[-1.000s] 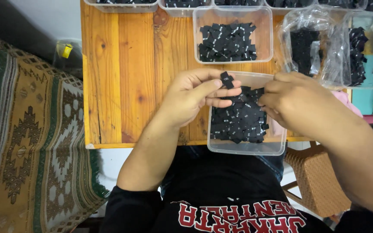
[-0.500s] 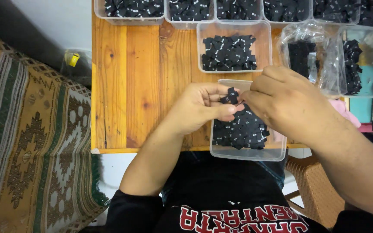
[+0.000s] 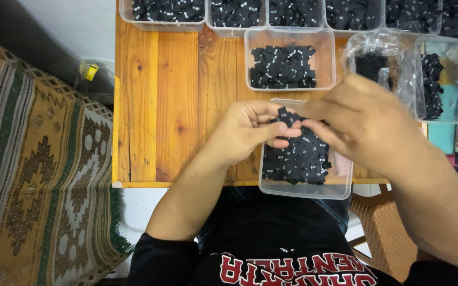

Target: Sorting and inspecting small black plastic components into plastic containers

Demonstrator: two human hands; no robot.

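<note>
Head cam: left hand (image 3: 247,132) pinches black tags (image 3: 286,117) as before; right hand (image 3: 364,124) (grip unclear) moved closer over the tub (image 3: 345,182).

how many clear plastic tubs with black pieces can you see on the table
7 fully or partly in view: four in a row along the far edge, one mid-table, one at the right, one under the hands. More may lie beyond the frame.

Both arms reach forward; the left hand (image 3: 250,132) and right hand (image 3: 364,124) meet, fingers curled and pinching.
</note>
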